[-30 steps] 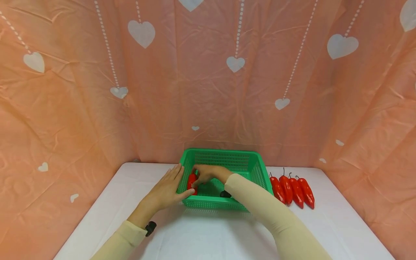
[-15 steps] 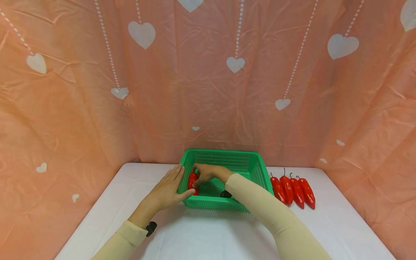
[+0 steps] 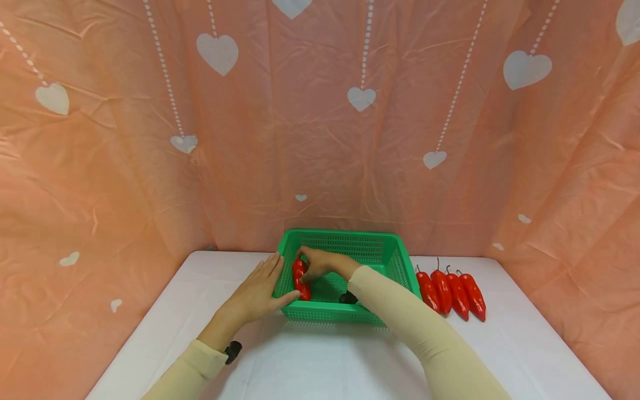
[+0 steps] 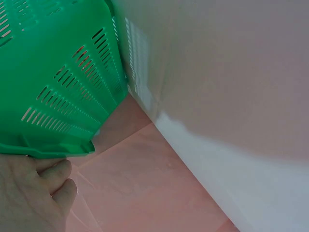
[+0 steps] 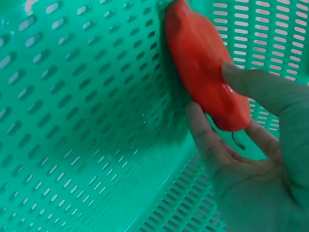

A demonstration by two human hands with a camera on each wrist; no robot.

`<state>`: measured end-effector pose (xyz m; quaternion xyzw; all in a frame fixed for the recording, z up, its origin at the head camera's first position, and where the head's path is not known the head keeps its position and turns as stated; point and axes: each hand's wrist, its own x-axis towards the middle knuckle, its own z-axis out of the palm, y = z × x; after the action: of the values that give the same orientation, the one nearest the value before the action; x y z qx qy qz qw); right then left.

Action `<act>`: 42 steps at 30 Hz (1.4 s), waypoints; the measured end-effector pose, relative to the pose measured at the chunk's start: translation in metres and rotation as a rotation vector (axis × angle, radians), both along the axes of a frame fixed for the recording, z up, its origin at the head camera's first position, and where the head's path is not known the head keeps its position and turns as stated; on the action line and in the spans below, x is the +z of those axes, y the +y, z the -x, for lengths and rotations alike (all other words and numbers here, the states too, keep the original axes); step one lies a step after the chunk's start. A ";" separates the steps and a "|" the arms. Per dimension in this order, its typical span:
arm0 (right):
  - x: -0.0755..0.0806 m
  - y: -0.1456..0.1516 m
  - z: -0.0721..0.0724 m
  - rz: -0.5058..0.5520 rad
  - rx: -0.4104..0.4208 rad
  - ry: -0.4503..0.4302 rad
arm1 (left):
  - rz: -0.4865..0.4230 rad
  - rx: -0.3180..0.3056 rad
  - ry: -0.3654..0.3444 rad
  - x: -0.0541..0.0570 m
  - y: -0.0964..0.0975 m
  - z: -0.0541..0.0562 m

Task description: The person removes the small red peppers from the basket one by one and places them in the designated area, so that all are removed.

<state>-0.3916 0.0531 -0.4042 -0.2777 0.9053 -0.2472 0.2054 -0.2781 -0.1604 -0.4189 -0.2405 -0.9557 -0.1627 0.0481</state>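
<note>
Inside the green plastic basket (image 3: 340,312), a long glossy red pepper (image 3: 300,280) lies near the left wall. My right hand (image 3: 322,264) pinches it; in the right wrist view the thumb (image 5: 251,82) lies on its side and the fingers (image 5: 205,130) are around its stem end. A short curved stem (image 5: 238,141) pokes out there. My left hand (image 3: 255,294) rests on the basket's left rim with straight fingers, the thumb over the front corner. The left wrist view catches several of its fingertips (image 4: 60,176) just beyond the rim.
Several more red peppers (image 3: 441,291) lie side by side on the white table (image 3: 300,366), right of the basket. A pink curtain (image 3: 320,161) printed with hearts encloses the back and sides. The dark wrist device (image 3: 348,298) on my right arm sits just inside the basket's front rim.
Within the basket, the right hand has shifted the red pepper slightly right and away from the left wall, and it now leans more. My left hand stays put on the rim.
</note>
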 end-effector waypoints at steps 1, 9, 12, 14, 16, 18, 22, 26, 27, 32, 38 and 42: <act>0.000 0.001 0.000 0.005 -0.002 0.001 | 0.000 -0.001 0.000 0.000 0.000 0.000; 0.001 0.007 0.004 0.047 0.006 -0.005 | -0.003 -0.007 0.006 0.002 0.001 -0.002; 0.002 0.009 0.003 0.054 -0.004 -0.022 | -0.001 -0.008 0.005 0.002 0.001 -0.002; 0.003 0.009 0.003 0.063 -0.007 -0.035 | 0.001 -0.009 0.006 0.002 0.001 -0.001; 0.003 0.011 0.003 0.075 -0.007 -0.043 | 0.002 -0.007 0.008 0.002 0.001 -0.001; 0.004 0.012 0.003 0.089 -0.009 -0.042 | 0.002 -0.006 0.008 0.001 0.001 -0.001; 0.005 0.016 0.005 0.120 -0.021 -0.023 | 0.009 -0.005 0.003 0.002 0.001 -0.001; 0.008 0.021 0.008 0.169 -0.021 -0.013 | 0.012 -0.005 0.006 0.003 0.001 -0.001; 0.009 0.022 0.009 0.184 -0.021 -0.016 | 0.014 -0.004 0.006 0.003 0.001 0.000; 0.017 0.029 0.008 0.256 -0.026 -0.023 | 0.015 -0.007 0.007 0.002 0.000 0.001; 0.031 0.042 0.006 0.340 -0.042 -0.018 | 0.015 0.003 -0.010 0.002 0.000 0.000; 0.038 0.055 0.006 0.358 -0.034 0.033 | 0.011 0.003 -0.008 0.001 0.000 0.001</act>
<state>-0.3972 0.1078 -0.3659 -0.2985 0.8546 -0.4033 0.1334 -0.2786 -0.1605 -0.4181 -0.2388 -0.9571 -0.1585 0.0432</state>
